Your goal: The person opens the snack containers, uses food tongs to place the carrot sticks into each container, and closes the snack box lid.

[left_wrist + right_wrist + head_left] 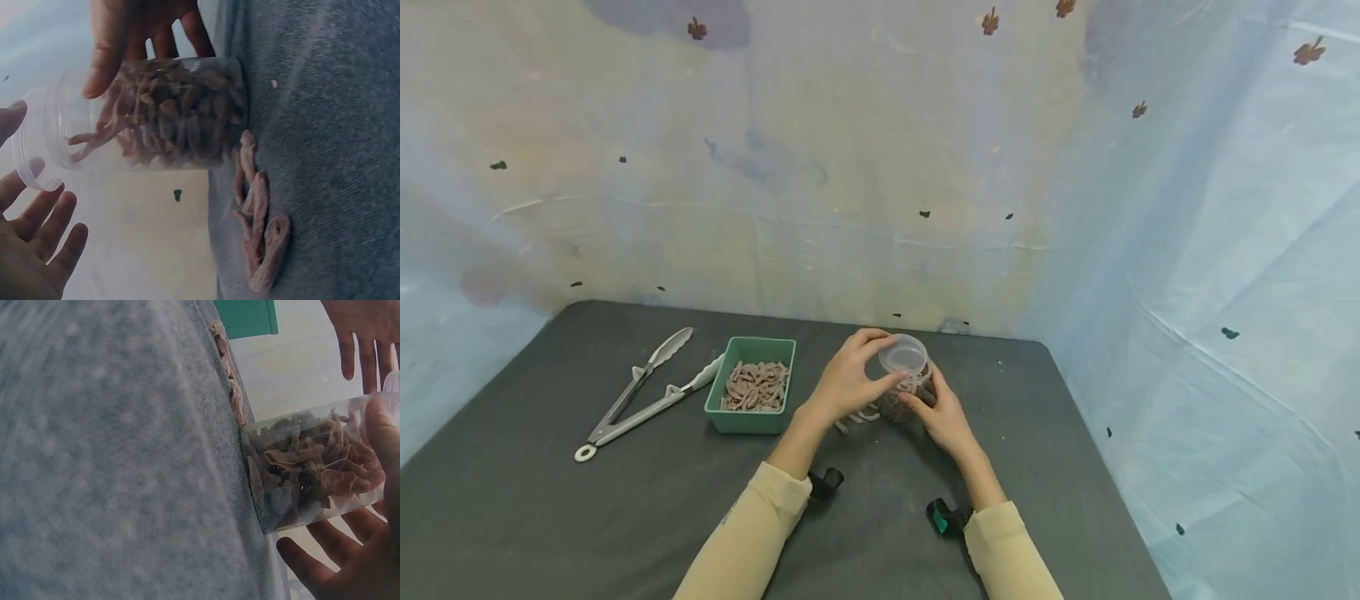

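Note:
A clear plastic jar (178,119) stands on the table, filled most of the way with brownish-grey dried strips. My right hand (947,418) holds the jar, thumb on the near side and fingers around the far side. Between thumb and fingers, my left hand (844,380) pinches a clear round lid (904,353) at the jar's mouth. In the left wrist view the lid looks tilted against the rim; whether it is threaded on, I cannot tell. Several loose strips (257,234) lie on the table beside the jar's base.
Left of the hands stands a green rectangular tub (748,422) holding more of these strips. Metal tongs (628,396) with pale tips lie spread farther left, one tip close to the tub. Dark cloth covers the table (1030,450), and a patterned sheet (850,167) hangs behind it.

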The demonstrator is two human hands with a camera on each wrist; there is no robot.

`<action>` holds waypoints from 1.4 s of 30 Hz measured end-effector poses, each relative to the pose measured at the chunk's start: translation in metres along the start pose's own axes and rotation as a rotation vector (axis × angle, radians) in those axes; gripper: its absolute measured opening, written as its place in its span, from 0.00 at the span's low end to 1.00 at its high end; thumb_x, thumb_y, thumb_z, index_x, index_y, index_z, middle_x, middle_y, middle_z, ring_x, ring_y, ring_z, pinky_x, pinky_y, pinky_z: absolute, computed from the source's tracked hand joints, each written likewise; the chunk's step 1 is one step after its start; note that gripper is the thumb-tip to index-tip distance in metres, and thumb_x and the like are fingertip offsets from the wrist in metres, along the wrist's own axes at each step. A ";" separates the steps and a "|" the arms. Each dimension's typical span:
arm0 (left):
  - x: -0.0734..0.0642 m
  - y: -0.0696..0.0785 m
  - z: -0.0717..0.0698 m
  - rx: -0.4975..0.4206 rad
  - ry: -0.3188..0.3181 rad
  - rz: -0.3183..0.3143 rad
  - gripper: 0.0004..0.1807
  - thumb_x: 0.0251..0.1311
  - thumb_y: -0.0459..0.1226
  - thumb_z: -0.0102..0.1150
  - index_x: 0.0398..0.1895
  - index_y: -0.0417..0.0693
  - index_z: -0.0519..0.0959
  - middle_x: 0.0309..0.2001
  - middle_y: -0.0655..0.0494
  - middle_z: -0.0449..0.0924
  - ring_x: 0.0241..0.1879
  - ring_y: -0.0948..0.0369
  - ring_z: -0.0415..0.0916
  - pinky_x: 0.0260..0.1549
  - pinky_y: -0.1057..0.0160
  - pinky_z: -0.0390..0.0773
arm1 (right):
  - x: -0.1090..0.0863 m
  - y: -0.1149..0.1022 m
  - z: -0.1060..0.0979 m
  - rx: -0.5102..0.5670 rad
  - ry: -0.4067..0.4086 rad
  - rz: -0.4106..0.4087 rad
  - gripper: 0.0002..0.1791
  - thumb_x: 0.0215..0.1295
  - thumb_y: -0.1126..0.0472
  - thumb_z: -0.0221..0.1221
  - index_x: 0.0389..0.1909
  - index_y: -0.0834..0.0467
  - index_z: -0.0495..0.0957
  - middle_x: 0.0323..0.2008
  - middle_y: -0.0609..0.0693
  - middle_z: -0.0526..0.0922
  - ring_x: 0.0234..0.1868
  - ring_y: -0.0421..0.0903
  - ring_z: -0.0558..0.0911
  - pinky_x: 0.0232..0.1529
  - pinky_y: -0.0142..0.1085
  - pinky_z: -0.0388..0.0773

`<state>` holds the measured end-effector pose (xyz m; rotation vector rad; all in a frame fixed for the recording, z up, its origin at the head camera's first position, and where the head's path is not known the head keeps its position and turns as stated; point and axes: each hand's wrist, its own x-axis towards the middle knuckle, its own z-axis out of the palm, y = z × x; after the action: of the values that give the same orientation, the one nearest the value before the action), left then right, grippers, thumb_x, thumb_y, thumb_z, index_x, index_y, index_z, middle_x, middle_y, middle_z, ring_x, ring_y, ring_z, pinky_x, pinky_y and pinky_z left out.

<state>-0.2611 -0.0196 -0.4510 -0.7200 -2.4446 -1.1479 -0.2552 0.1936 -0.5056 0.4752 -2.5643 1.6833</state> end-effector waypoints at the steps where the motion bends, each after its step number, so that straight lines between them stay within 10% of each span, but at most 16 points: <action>1: 0.000 0.000 0.001 0.001 -0.008 -0.002 0.31 0.65 0.48 0.72 0.69 0.49 0.78 0.67 0.49 0.73 0.66 0.48 0.72 0.58 0.44 0.79 | -0.001 0.000 0.000 -0.003 0.000 -0.003 0.48 0.73 0.52 0.66 0.84 0.54 0.48 0.75 0.63 0.67 0.74 0.61 0.70 0.67 0.58 0.73; 34: 0.003 -0.009 0.003 -0.132 -0.245 -0.022 0.32 0.75 0.49 0.60 0.78 0.53 0.68 0.78 0.54 0.63 0.75 0.48 0.60 0.67 0.37 0.68 | -0.003 -0.009 0.001 0.004 -0.011 0.008 0.43 0.74 0.65 0.63 0.82 0.65 0.50 0.73 0.69 0.67 0.73 0.66 0.69 0.67 0.61 0.71; 42: 0.004 -0.017 0.007 -0.191 -0.194 -0.033 0.31 0.71 0.47 0.66 0.74 0.55 0.73 0.76 0.58 0.67 0.75 0.49 0.62 0.67 0.37 0.68 | -0.003 -0.004 0.001 0.011 0.012 -0.019 0.42 0.73 0.60 0.65 0.82 0.56 0.55 0.72 0.63 0.71 0.72 0.61 0.72 0.65 0.59 0.74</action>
<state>-0.2749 -0.0223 -0.4630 -0.8873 -2.5356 -1.3981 -0.2510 0.1920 -0.5031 0.4866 -2.5349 1.6902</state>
